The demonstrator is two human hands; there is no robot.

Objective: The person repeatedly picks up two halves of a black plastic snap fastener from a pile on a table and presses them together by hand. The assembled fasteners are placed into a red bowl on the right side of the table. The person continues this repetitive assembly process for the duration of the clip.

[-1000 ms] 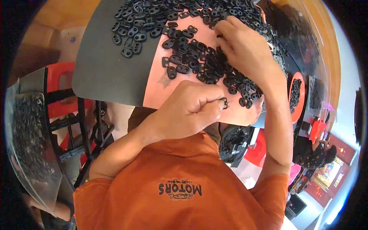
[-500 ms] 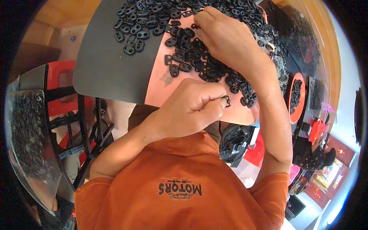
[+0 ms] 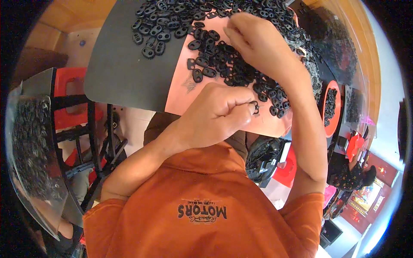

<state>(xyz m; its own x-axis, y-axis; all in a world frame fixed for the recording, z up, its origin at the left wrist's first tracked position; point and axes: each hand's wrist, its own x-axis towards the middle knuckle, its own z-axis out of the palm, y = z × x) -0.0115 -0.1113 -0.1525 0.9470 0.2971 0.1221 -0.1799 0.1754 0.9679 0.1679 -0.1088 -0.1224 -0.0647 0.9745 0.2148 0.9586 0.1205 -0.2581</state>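
My left hand (image 3: 221,112) is closed in a fist, thumb pressed against the bent forefinger. A small black plastic cord-lock part (image 3: 256,107) sticks out of this pinch, above the near edge of the pink sheet (image 3: 178,92). My right hand (image 3: 260,43) hovers over the far part of the heap, its fingers curled in; whatever lies between its fingertips is hidden. Around and beneath it spread many loose black parts (image 3: 221,58), some of them oval with two holes. More black oval two-hole cord locks (image 3: 161,21) lie farther back.
The dark tabletop (image 3: 124,69) runs to the left of the pink sheet. At the right stands a red oval tray (image 3: 338,124) of small black pieces. Red stools (image 3: 64,92) and a black metal frame (image 3: 92,133) are at the left. A person (image 3: 350,174) is at the far right.
My right hand has moved slightly right and nearer, and the black piece formerly by its fingertips no longer shows there. My left hand keeps its pinch, nearly still. The view has shifted a little.
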